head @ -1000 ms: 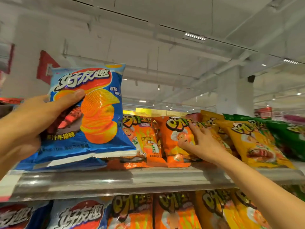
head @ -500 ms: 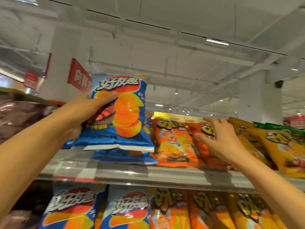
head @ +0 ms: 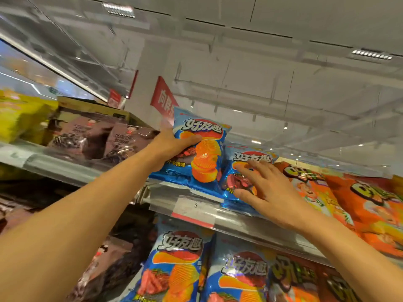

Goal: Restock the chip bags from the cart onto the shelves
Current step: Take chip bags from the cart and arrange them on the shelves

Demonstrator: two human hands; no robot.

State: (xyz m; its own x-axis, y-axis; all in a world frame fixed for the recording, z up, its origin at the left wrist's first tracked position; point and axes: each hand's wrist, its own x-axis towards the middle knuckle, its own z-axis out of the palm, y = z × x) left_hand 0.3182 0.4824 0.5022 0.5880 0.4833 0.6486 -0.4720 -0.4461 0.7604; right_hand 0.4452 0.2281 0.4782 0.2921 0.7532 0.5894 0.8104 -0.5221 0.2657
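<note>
Left hand (head: 172, 142) wrapped round upper left edge of blue bag (head: 196, 149), thumb across the front, bottom edge on top shelf (head: 218, 211). Probably light, puffy, slick and crushable: best held by the sealed edges, gently. Right hand (head: 265, 190), fingers (head: 244, 171) spread, flat against second blue bag (head: 239, 171) beside orange bags (head: 316, 186).

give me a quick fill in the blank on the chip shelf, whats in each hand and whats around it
The left hand grips a ____ chip bag over the top shelf.
The right hand lies with fingers ____ on a second blue bag.
The price tag on the shelf rail reads ____.
Right of the blue bags lie ____ bags.

Missing words: blue; spread; 5; orange
</note>
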